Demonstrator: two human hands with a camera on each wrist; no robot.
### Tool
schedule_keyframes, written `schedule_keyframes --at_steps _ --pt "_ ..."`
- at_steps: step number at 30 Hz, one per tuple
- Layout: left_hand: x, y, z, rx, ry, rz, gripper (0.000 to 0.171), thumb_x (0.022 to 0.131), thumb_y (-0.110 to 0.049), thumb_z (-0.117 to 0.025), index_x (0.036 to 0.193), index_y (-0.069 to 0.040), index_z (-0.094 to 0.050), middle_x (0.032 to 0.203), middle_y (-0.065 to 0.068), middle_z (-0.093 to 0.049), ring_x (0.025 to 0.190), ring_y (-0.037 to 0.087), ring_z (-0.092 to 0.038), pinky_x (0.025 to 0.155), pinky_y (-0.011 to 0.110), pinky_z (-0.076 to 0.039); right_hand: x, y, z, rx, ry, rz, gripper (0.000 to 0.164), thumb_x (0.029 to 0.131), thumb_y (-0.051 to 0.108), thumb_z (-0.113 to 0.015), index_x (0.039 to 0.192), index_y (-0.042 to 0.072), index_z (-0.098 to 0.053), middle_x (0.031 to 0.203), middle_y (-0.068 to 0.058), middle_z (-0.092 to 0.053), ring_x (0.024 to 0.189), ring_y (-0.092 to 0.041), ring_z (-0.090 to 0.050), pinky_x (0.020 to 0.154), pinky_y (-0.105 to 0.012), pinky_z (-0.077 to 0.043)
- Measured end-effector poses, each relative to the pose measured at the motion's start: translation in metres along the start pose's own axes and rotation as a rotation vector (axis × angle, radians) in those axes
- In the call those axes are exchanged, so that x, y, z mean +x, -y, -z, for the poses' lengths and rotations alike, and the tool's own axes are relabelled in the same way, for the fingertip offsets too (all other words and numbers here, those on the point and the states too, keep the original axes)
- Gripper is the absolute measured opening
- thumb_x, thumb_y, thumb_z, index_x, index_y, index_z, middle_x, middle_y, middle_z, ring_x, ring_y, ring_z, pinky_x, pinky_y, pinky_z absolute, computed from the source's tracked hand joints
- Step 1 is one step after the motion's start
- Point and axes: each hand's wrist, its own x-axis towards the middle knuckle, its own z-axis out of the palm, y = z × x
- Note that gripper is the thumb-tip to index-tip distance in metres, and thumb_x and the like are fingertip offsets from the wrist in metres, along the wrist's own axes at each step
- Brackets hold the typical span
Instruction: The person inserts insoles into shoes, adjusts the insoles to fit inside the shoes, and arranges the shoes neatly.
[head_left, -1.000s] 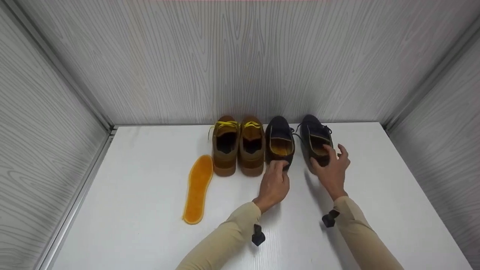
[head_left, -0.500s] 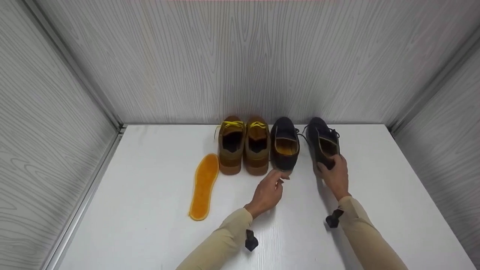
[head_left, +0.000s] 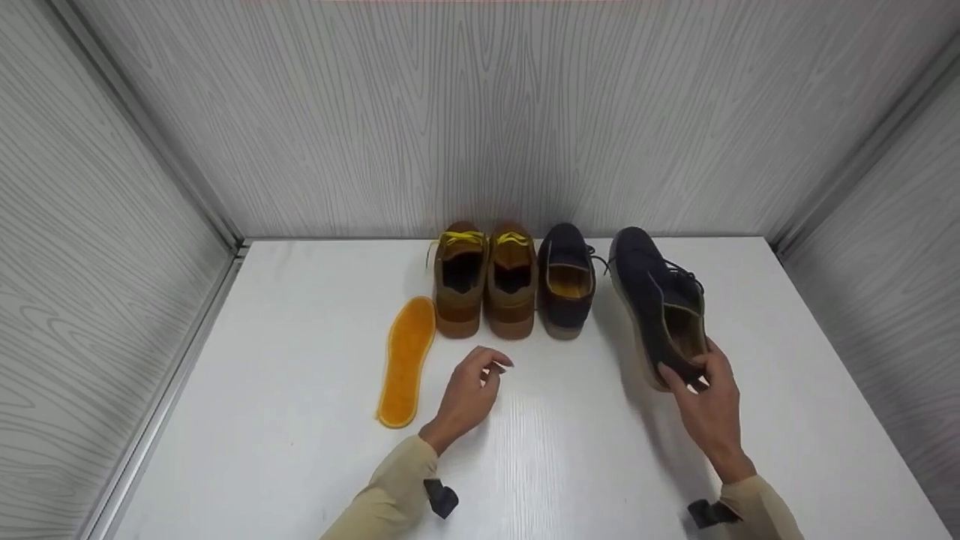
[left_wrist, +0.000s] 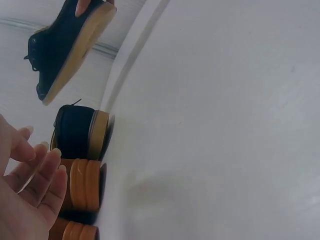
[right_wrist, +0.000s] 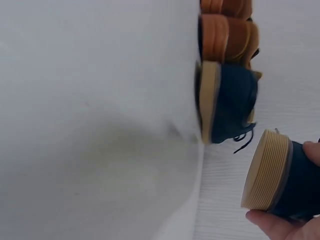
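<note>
My right hand [head_left: 709,409] grips a dark blue lace-up shoe [head_left: 649,315] by its heel, thumb on one side and fingers at the collar. The held shoe is lifted off the table in the left wrist view, its pale sole [left_wrist: 75,60] showing along its length. A matching blue shoe [head_left: 566,281] stands left of it, toe towards the back wall, with an orange lining inside. My left hand [head_left: 465,394] hovers over the table with fingers loosely bent and nothing in them. It is nearest to an orange insole [head_left: 407,360] lying flat to its left.
Two brown shoes with yellow laces, a left one [head_left: 459,281] and a right one [head_left: 511,281], stand side by side next to the blue shoe. A grey wood-grain wall [head_left: 480,112] rises behind the white table [head_left: 300,337], with side walls left and right.
My right hand has taken hold of the right blue shoe's heel, lifted it and drawn it nearer and rightward. My left hand has moved away from the other blue shoe, to the left.
</note>
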Motion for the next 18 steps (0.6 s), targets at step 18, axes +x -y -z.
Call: schedule_keyframes --at_steps 18 --pt "-0.037 0.02 0.036 0.084 -0.109 0.029 0.018 0.093 -0.001 -0.05 0.099 -0.011 -0.064 0.097 -0.001 -0.06 0.09 0.011 -0.058 0.076 0.03 -0.049 -0.05 0.023 -0.019 0.208 0.461 0.276 0.031 0.075 -0.007 -0.076 0.088 0.008 -0.052 0.139 -0.018 -0.045 0.114 -0.036 -0.053 0.08 -0.024 -0.051"
